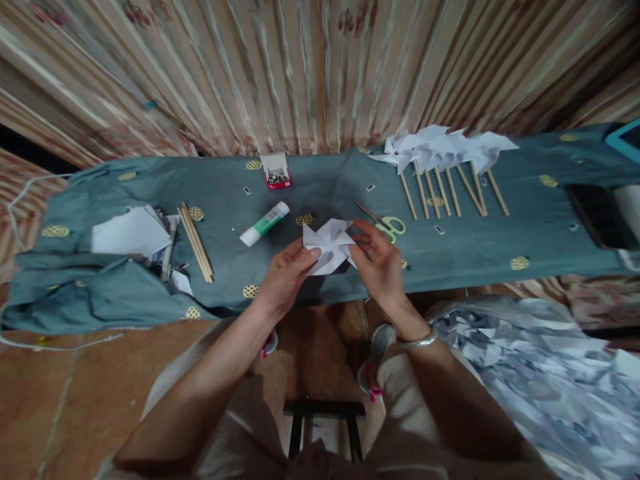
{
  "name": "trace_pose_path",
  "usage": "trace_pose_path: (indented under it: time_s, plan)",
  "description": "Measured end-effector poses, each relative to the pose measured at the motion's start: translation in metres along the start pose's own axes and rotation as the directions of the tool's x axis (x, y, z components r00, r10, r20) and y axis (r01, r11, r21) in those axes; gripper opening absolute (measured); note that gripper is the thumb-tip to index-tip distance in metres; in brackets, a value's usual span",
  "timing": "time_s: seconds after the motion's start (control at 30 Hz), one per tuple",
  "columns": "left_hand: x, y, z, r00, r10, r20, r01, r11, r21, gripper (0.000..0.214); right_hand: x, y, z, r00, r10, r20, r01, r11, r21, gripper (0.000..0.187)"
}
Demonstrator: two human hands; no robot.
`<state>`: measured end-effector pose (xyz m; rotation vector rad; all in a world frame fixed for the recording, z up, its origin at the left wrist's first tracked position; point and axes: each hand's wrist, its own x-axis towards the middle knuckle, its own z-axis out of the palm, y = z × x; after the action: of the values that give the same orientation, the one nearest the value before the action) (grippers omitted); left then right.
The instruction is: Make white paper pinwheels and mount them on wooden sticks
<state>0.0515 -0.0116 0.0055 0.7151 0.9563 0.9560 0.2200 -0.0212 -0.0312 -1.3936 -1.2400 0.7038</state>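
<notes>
A white folded paper pinwheel [329, 245] is held over the near edge of the blue cloth-covered table [470, 253]. My left hand [287, 273] pinches its left side with closed fingers. My right hand [377, 261] grips its right side, fingers curled on the paper. A green and white glue stick [265, 223] lies just left of the paper. Yellow-handled scissors [385, 223] lie behind my right hand.
Several finished paper pinwheels on wooden sticks [445, 167] lie at the back right. A small red box of pins [277, 175] sits at the back centre. Loose wooden sticks [196, 241] and white paper sheets [131, 232] lie left. A black stool [324, 417] stands below.
</notes>
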Motion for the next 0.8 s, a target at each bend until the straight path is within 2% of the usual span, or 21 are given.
trace_pose_path:
  time_s: [0.07,0.13,0.4,0.53,0.67,0.8]
  plan:
    - [0.001,0.003,0.007,0.997,-0.058,0.045,0.06,0.998,-0.028,0.039,0.001,-0.004,0.003,1.0,-0.005,-0.008,0.005,1.0,0.01,0.038]
    - [0.003,0.002,0.009,0.996,-0.082,0.017,0.083,0.996,-0.032,0.036,0.001,-0.006,0.005,1.0,-0.014,-0.01,0.014,1.0,0.007,0.037]
    - [0.014,-0.007,0.003,0.994,-0.025,-0.104,0.025,1.0,0.0,0.031,-0.001,-0.009,0.01,0.994,-0.089,0.059,0.088,0.996,0.011,0.041]
    - [0.015,-0.007,-0.002,0.991,0.002,-0.136,0.002,1.0,0.029,0.033,-0.002,-0.014,0.013,0.991,-0.034,0.127,0.022,0.995,0.098,0.044]
    - [0.013,-0.005,-0.005,0.99,0.03,-0.136,-0.025,0.999,0.037,0.032,-0.001,-0.012,0.022,0.994,0.029,0.103,-0.055,0.964,0.259,0.041]
    - [0.012,-0.003,-0.007,0.989,0.045,-0.143,-0.039,0.998,0.048,0.033,-0.001,-0.007,0.029,0.995,0.038,0.09,-0.062,0.957,0.283,0.042]
